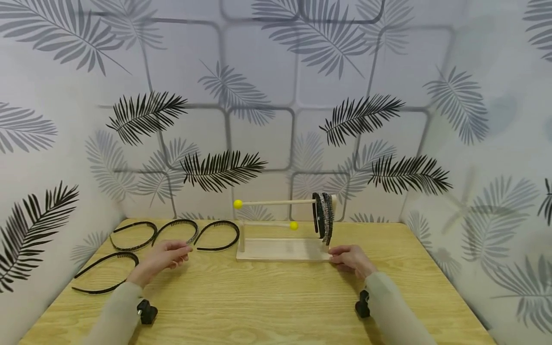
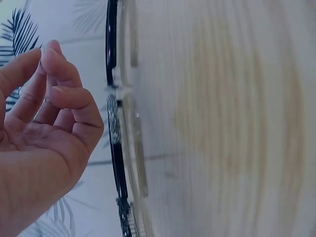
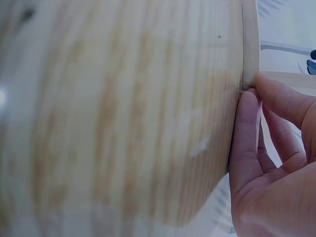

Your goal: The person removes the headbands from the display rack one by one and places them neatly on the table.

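Head view: headbands (image 1: 321,218) hang at right on the stand (image 1: 282,250); others lie left on the table (image 1: 276,302). Left wrist: the left hand (image 2: 52,126) is loosely curled. Right wrist: the right hand (image 3: 274,182) pinches the stand's near-right corner.

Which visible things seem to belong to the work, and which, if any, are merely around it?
Likely work things:
yellow-tipped pale wooden rack, touched by the right hand
dark curved headbands hanging on it
four thin dark curved headbands lying at left

Merely around:
yellowish wood-grain table
pale leaf-printed wall
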Tool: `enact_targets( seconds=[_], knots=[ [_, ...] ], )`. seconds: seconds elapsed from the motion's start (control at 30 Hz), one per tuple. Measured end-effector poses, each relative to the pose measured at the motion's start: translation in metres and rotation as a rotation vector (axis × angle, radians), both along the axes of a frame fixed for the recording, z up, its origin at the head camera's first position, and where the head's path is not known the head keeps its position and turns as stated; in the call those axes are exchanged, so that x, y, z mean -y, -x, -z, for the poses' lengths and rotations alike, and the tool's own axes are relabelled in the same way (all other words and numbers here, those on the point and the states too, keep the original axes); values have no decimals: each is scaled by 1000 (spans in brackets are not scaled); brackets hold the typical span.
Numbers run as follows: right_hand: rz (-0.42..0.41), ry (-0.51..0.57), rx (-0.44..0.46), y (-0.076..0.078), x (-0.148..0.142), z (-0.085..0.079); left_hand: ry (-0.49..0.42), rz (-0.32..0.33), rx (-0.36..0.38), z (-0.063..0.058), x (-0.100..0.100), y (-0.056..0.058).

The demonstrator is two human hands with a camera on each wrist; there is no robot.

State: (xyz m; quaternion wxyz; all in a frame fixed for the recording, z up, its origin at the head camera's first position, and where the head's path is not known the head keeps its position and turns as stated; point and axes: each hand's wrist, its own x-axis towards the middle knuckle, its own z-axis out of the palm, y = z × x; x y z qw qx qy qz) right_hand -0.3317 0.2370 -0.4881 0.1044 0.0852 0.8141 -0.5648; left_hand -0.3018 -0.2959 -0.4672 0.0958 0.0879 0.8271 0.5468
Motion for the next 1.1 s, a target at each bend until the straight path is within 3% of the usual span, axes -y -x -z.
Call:
enact_targets(
  seconds=[0.23,0.47,0.8,1.1],
  knots=[
    [3,-1,9,1,0,0,-29,-37,-21,-2,-36,1],
    [1,13,7,3,0,-3,-14,-70,-23,0,-65,9],
    [3,33,5,1,-2,-1,-31,-23,-28,-2,-99,20],
    [1,22,12,1,-2,-2,-53,35,-32,1,-122,20]
  ],
)
